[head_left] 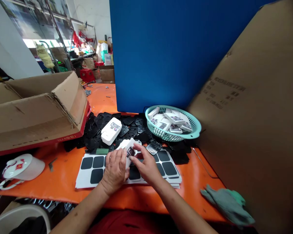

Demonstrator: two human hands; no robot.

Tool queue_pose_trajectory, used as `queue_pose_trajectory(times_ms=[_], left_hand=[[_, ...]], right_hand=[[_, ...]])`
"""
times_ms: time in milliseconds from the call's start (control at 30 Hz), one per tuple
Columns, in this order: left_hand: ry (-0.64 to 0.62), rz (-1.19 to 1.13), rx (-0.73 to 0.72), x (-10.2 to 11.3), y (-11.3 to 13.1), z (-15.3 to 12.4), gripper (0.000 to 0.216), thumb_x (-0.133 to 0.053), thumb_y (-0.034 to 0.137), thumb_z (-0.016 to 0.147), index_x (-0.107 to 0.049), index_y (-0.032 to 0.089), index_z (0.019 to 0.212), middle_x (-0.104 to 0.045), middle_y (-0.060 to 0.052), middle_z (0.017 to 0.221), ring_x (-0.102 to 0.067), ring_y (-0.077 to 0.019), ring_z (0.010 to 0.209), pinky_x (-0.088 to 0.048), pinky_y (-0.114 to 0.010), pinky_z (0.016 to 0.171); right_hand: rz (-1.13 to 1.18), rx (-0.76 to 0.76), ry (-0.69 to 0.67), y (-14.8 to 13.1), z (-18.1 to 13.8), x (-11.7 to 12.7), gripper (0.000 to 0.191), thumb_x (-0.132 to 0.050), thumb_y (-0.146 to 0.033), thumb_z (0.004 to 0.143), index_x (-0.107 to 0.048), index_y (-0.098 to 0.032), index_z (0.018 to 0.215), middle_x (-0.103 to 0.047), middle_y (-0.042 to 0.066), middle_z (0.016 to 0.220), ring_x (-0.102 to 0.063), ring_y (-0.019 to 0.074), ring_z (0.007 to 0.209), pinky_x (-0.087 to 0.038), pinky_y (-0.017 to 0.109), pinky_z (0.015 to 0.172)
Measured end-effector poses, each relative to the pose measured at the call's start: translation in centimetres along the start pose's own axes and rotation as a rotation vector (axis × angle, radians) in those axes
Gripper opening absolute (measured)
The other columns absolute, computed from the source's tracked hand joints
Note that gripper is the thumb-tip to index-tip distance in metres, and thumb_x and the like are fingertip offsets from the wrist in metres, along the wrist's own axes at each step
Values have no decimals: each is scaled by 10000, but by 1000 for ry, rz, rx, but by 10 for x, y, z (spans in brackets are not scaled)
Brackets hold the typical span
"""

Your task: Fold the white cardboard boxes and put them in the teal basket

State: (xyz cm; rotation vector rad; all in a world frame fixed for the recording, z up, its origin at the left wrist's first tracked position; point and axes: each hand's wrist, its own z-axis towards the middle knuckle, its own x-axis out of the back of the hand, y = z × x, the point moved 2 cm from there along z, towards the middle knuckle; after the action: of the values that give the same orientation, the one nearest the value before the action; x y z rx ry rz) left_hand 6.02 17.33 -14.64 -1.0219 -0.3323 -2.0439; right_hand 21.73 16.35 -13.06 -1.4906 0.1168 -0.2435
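Observation:
My left hand (pixel 116 169) wraps its fingers around white cards (pixel 129 146) with small printed pictures. From the other side, my right hand (pixel 146 164) has its thumb and index finger at the cards' edge, apparently pinching them. Both hands are above a stack of white sheets (pixel 80 177) bearing black rounded-square stickers (pixel 169 169). Just behind them stands a neat stack of similar white cards (pixel 111 130). It rests on a spread of loose black pads (pixel 97 125). A round pad with silvery stripes (pixel 153 148) lies near my right fingertips.
A mint-green basket (pixel 197 131) holds several white printed packs (pixel 174 118). Cardboard boxes flank the orange table (pixel 61 185), one at left (pixel 34 120) and one at right (pixel 246 130). A blue panel (pixel 161 58) rises behind. A lidded white mug (pixel 26 167) and grey-green gloves (pixel 227 203) lie toward the sides.

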Motion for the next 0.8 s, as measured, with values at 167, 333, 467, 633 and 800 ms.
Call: queue_pose_trajectory(times_ms=[167, 333, 467, 633, 800], left_hand=[[22, 0, -51, 9, 10, -4, 623, -519, 194, 854, -292, 11, 1405, -621, -208, 1073, -603, -300, 929, -479, -459, 845], [-31, -124, -140, 31, 27, -10, 472, -461, 82, 893, -376, 27, 1354, -632, -125, 887, -586, -223, 752, -496, -376, 709], [43, -294, -298, 52, 39, -9, 333, -477, 106, 907, -479, 75, 1238, -656, -119, 896, -588, -218, 756, -473, -379, 694], [-45, -307, -273, 56, 59, -8, 426, -481, 353, 949, -510, 24, 1219, -689, -180, 945, -632, -285, 794, -473, -414, 685], [-445, -816, 95, 40, 71, -22, 196, -438, 273, 941, -559, 154, 1039, -694, -87, 801, -643, -208, 676, -451, -296, 596]], right_hand=[[58, -113, 14, -2, -11, 12, 315, -725, -354, 710, -608, -186, 949, -602, -7, 835, -458, 69, 489, -439, 220, 459], [121, -231, -205, -12, -51, 34, 218, -734, -362, 728, -711, -166, 820, -635, 24, 868, -541, 79, 496, -467, 216, 444], [210, -405, -261, -6, -79, 50, 318, -705, -448, 771, -709, -145, 868, -670, 16, 685, -476, 58, 391, -340, 177, 367], [267, -496, -161, 3, -95, 53, 401, -718, -519, 744, -565, -158, 662, -573, -32, 481, -327, 19, 310, -152, 171, 343], [77, -257, -254, -17, -97, 46, 309, -658, -454, 814, -668, -186, 659, -564, -11, 584, -461, 81, 389, -339, 204, 359]])
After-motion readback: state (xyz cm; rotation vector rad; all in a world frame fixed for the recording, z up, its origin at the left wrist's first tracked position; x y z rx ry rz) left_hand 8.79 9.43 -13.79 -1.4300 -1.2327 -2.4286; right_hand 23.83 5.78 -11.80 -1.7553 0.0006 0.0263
